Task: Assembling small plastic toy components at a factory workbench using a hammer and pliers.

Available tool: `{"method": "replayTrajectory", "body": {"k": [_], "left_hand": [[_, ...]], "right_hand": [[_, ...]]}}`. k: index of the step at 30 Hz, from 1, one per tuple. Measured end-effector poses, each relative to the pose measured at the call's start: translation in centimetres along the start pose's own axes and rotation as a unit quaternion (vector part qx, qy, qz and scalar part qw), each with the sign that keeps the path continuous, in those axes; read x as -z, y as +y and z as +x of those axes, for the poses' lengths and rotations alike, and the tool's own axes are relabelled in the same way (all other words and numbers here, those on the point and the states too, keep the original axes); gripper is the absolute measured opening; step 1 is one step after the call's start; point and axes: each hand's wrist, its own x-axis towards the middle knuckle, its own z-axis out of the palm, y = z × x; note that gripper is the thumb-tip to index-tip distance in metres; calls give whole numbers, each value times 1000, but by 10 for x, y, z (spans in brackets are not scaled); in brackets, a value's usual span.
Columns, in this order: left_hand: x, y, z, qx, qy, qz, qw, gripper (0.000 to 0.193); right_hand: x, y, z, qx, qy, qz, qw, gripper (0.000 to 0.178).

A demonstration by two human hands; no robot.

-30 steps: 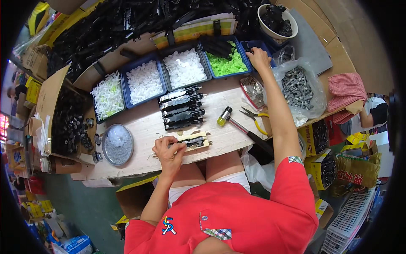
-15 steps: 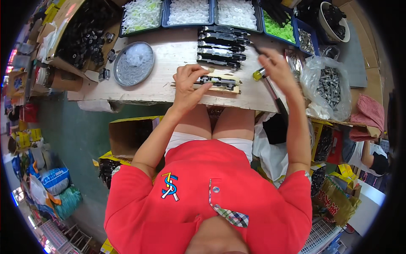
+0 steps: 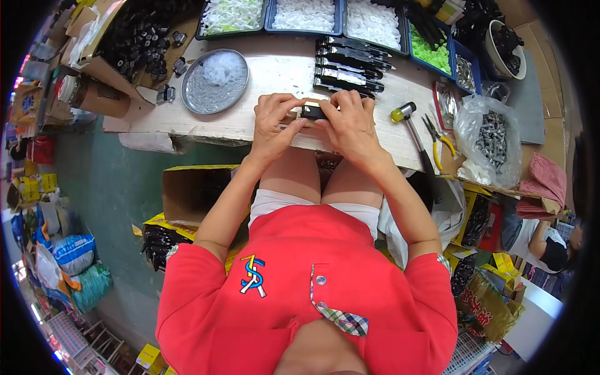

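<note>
On the near edge of the white workbench (image 3: pixel 156 122), a long black part (image 3: pixel 314 111) lies on a pale wooden block between my hands. My left hand (image 3: pixel 274 122) grips its left end, fingers bent over the far side and thumb on the near side. From the right, my right hand (image 3: pixel 351 124) pinches the other end, hiding much of the part and block. Just beyond my hands, several similar black and silver parts (image 3: pixel 350 65) lie in a row. A hammer (image 3: pixel 404 112) with a yellow face and dark handle rests to the right, beside yellow-handled pliers (image 3: pixel 445 150).
A round metal dish (image 3: pixel 215 94) holds whitish grease at the left, near a carton (image 3: pixel 106 75) of small black pieces. Blue trays (image 3: pixel 270 25) of white and green plastic pieces line the back. A clear bag (image 3: pixel 465 125) of metal parts stands at the right.
My right hand has come left from beside the hammer to the black part. The left hand stays on the part. The view has shifted slightly, showing the pliers.
</note>
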Motion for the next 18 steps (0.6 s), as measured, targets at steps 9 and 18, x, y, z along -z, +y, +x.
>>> {"method": "replayTrajectory", "body": {"k": [9, 18], "left_hand": [[0, -4, 15, -61, -55, 43, 996, 37], [5, -1, 20, -36, -85, 61, 994, 34]], "right_hand": [[-6, 7, 1, -3, -30, -6, 1000, 24], [-4, 7, 6, 11, -38, 0, 999, 23]]}}
